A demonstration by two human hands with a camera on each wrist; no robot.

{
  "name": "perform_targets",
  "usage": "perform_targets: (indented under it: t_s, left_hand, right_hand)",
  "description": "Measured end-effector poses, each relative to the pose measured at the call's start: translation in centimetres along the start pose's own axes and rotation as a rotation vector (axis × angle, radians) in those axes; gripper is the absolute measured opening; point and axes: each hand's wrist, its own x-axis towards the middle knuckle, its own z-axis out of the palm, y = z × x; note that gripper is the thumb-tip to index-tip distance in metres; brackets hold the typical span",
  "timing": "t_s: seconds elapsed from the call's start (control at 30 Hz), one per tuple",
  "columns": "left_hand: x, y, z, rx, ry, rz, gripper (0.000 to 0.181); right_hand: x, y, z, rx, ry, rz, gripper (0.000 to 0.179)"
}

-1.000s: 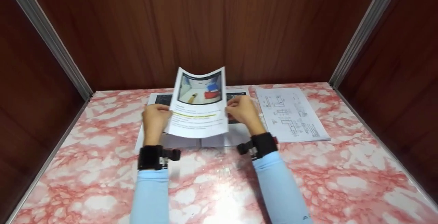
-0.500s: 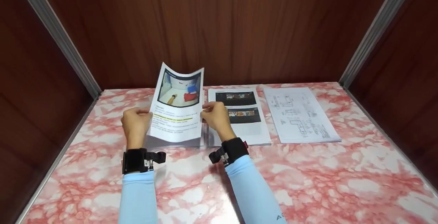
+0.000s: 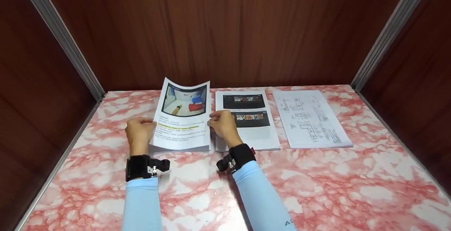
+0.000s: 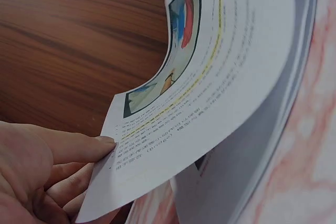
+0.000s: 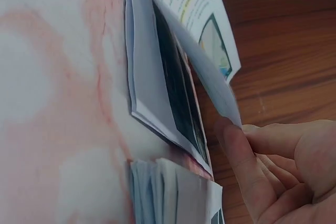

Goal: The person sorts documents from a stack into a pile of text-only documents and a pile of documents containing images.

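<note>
A printed sheet of paper (image 3: 183,127) with a colour photo at its top and a yellow highlighted line is held between both hands, bowed in the middle. My left hand (image 3: 140,134) pinches its left edge, and in the left wrist view the thumb (image 4: 100,148) lies on the printed face. My right hand (image 3: 225,127) pinches the right edge between thumb and forefinger, seen closely in the right wrist view. Below the sheet lies a left paper stack (image 5: 149,85), mostly hidden in the head view; the right wrist view shows a gap between them.
A middle paper stack (image 3: 246,137) with dark printed pictures lies just right of the sheet, partly under my right hand. Farther right is a paper stack with line drawings (image 3: 310,118). The marbled table (image 3: 317,188) is bounded by a brown back wall (image 3: 225,33) and side walls.
The sheet, held by both hands, has moved left from over the gap between the left and middle stacks, then lowered over the left stack. The middle stack is now uncovered.
</note>
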Motion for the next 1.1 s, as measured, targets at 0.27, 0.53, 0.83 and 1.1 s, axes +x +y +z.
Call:
perform_targets:
  t_s: [0.27, 0.53, 0.83, 1.1]
  left_hand:
    - [0.1, -0.6, 0.1, -0.012, -0.012, 0.004, 0.025]
    - [0.1, -1.2, 0.5, 0.004, -0.018, 0.016, 0.025]
    - [0.2, -2.0, 0.7, 0.010, -0.015, 0.015, 0.026]
    - [0.2, -2.2, 1.0, -0.006, -0.031, -0.019, 0.026]
  right_hand:
    - [0.1, 0.1, 0.0, 0.027, -0.009, -0.016, 0.024]
    - [0.1, 0.3, 0.2, 0.032, -0.021, 0.002, 0.025]
    - [0.3, 0.5, 0.4, 0.013, -0.037, 0.027, 0.026]
    - [0.2, 0.8, 0.3, 0.034, -0.040, 0.043, 0.023]
